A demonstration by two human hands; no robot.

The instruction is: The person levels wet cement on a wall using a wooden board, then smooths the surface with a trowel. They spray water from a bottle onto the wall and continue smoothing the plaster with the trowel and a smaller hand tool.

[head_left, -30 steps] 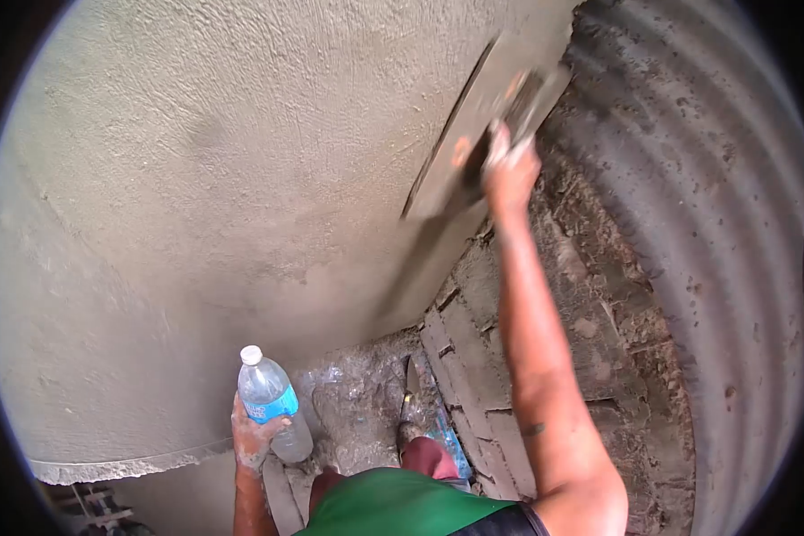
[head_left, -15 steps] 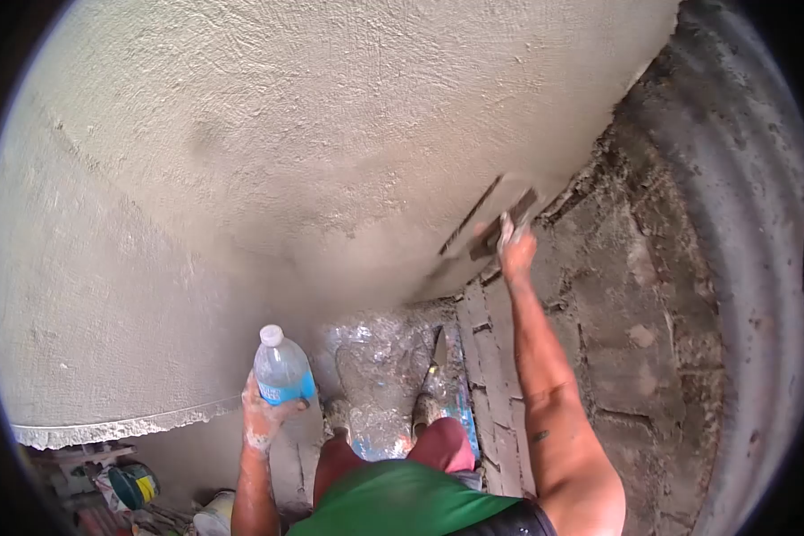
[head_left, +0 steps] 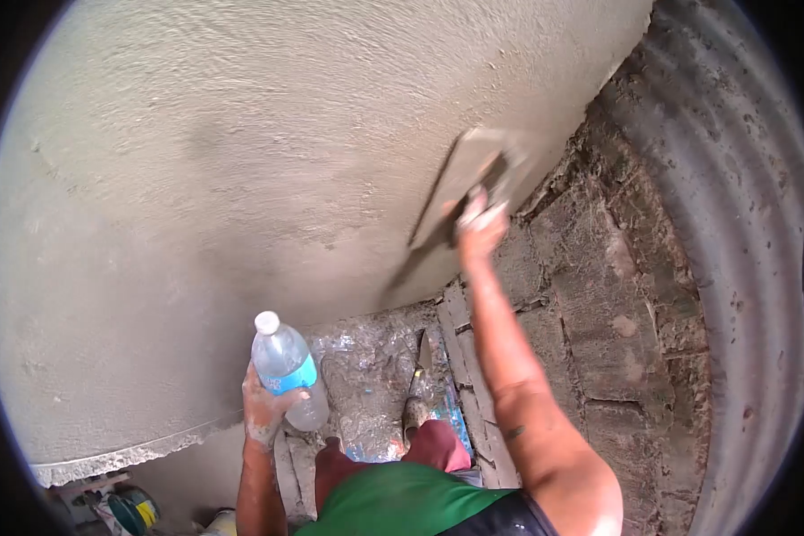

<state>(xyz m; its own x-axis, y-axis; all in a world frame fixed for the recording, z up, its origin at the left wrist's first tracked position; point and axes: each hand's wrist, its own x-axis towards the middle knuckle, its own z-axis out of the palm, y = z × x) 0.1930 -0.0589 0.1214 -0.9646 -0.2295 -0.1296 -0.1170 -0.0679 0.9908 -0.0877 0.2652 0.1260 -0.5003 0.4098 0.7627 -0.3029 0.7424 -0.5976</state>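
1. Grey wet plaster coats the wall point(head_left: 241, 179); a flat trowel point(head_left: 448, 177) lies at its right-hand part, near the ragged edge. Blur hides whether the whole face touches.
2. The right hand point(head_left: 482, 223) is closed around the trowel's handle point(head_left: 493, 171), fingers wrapped, arm stretched forward.
3. The left hand point(head_left: 261, 404), smeared with plaster, is partly closed, clamped around a clear bottle point(head_left: 286, 347) with a white cap point(head_left: 266, 322) and blue label. The bottle is held roughly upright, well apart from the trowel.
4. Possible trouble: a tilted trowel could gouge the soft plaster, and too much pressure near the ragged edge could break it. Slick fingers might let the bottle slip.
5. Below, the ground point(head_left: 362, 375) looks wet and messy, with a pointed blade point(head_left: 424, 350) lying there; footing could be slippery.
6. To the right are rough brickwork point(head_left: 612, 357) and, beyond, corrugated metal point(head_left: 732, 188).
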